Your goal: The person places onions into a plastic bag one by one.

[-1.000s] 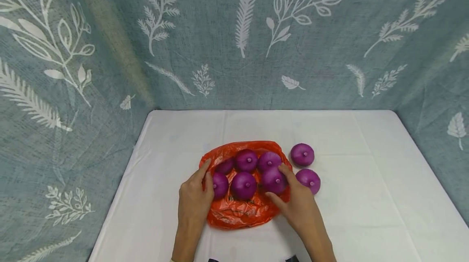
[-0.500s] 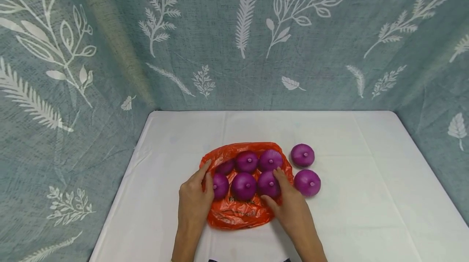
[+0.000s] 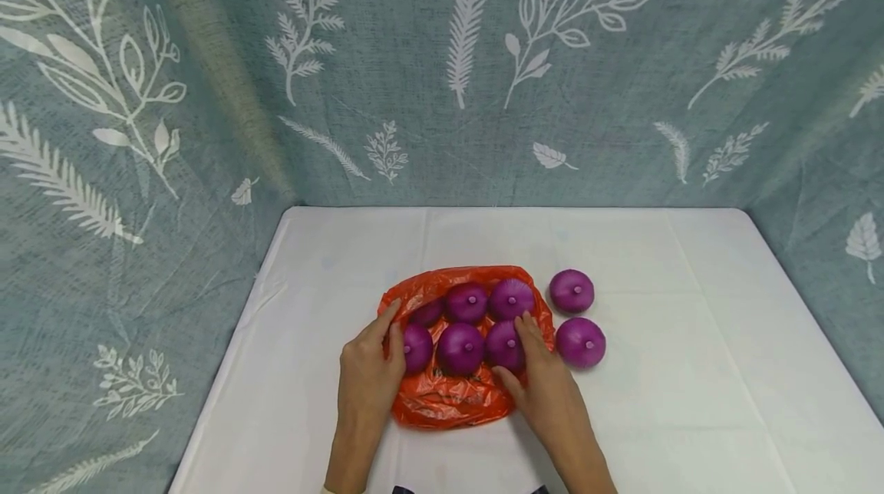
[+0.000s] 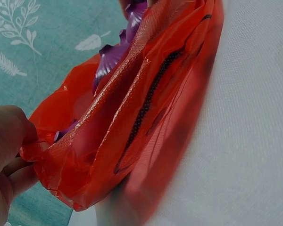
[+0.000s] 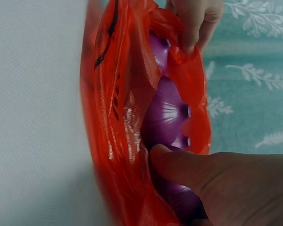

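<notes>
My left hand (image 3: pixel 369 367) pinches the red bag's (image 3: pixel 442 398) left edge. My right hand (image 3: pixel 542 379) curls round the near-right onion (image 3: pixel 503 346) inside it, hiding its right side. Another onion (image 3: pixel 427 313) sits half-hidden under plastic at the far left.

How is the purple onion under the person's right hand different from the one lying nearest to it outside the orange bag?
The held onion lies inside the orange bag, packed against other onions; the loose onion lies on the white tablecloth, apart from its neighbour. The right hand grips the held onion with fingers over it, while nothing touches the loose onion. Both are purple, rounded, similar in size, with the stem nub facing up.
</notes>
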### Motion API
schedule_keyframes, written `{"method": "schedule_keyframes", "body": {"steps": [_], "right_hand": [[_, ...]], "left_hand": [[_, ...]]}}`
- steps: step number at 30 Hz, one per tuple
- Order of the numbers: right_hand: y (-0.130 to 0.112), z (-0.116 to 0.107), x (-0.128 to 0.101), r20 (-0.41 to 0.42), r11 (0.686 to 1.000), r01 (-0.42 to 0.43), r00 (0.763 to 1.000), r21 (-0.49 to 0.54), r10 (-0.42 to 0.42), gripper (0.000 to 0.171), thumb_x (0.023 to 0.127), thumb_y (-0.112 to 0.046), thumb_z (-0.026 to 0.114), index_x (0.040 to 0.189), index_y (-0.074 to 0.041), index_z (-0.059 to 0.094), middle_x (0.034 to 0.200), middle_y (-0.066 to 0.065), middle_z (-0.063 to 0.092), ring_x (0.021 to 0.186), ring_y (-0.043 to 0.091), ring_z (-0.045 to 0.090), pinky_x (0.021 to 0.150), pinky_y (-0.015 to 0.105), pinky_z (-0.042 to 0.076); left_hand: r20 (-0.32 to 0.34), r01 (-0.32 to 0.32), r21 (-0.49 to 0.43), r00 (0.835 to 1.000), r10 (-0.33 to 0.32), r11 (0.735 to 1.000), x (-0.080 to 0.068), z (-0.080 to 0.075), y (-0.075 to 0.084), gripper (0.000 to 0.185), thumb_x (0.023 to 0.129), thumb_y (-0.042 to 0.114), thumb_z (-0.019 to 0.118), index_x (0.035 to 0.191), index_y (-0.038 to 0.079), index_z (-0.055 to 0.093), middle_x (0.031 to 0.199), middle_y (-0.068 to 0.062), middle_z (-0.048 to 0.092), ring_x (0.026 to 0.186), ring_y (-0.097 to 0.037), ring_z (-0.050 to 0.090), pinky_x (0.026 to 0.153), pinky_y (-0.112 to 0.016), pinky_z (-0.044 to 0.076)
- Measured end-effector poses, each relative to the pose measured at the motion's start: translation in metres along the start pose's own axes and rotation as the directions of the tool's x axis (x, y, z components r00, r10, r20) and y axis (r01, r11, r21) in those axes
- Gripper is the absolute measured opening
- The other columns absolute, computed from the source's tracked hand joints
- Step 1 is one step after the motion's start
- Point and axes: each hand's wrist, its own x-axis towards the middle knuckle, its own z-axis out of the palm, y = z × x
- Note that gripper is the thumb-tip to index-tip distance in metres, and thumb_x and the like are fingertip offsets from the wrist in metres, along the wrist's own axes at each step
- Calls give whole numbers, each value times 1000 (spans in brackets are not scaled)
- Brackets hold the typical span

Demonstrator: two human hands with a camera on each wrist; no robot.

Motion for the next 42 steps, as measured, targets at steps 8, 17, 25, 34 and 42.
{"method": "schedule_keyframes", "body": {"steps": [8, 17, 25, 34, 42], "right_hand": [[3, -3, -2, -9, 999, -9, 1000, 35, 10, 79, 91, -30, 86, 157, -3, 50, 164, 12, 45, 142, 35, 52, 112, 49, 47], [7, -13, -3, -168, 989, 26, 986, 147, -1, 69, 94, -25, 84, 155, -12, 53, 163, 4, 49, 124, 32, 68, 107, 46, 51], [20, -27, -1, -400, 983, 59, 917, 176, 17, 75, 92, -14, 85, 159, -16, 50, 159, 4, 54, 139, 30, 56, 111, 20, 41], [43, -47, -2, -540, 976, 21, 836, 218, 102, 68, 94, -12, 81, 156, -13, 53, 163, 1, 48, 147, 29, 49, 114, 14, 35], [65, -60, -8, -532, 959, -64, 821, 275, 207, 69, 96, -15, 79, 159, -20, 50, 164, -5, 45, 149, 19, 45, 114, 15, 36]], "left_hand": [[-10, -12, 5, 1000, 13, 1000, 1, 1, 1, 36, 99, 2, 70, 135, 2, 72, 120, -21, 76, 85, -26, 76, 69, -37, 64], [-27, -26, -3, 999, 25, 1000, 1, 2, 1, 35, 98, 2, 70, 134, 1, 72, 120, -21, 76, 93, -30, 78, 74, -41, 65], [-28, -27, -3, 999, 26, 1000, 1, 2, 1, 35, 99, 2, 70, 134, 2, 73, 120, -20, 76, 94, -31, 78, 76, -42, 65], [-24, -18, -8, 1000, 18, 1000, 1, 1, 1, 35, 99, 2, 70, 134, 0, 72, 122, -21, 75, 105, -35, 76, 83, -46, 63], [-26, -15, -3, 1000, 15, 1000, 1, 0, 1, 36, 98, 2, 71, 134, 1, 72, 121, -21, 75, 104, -34, 76, 82, -46, 63]]}}
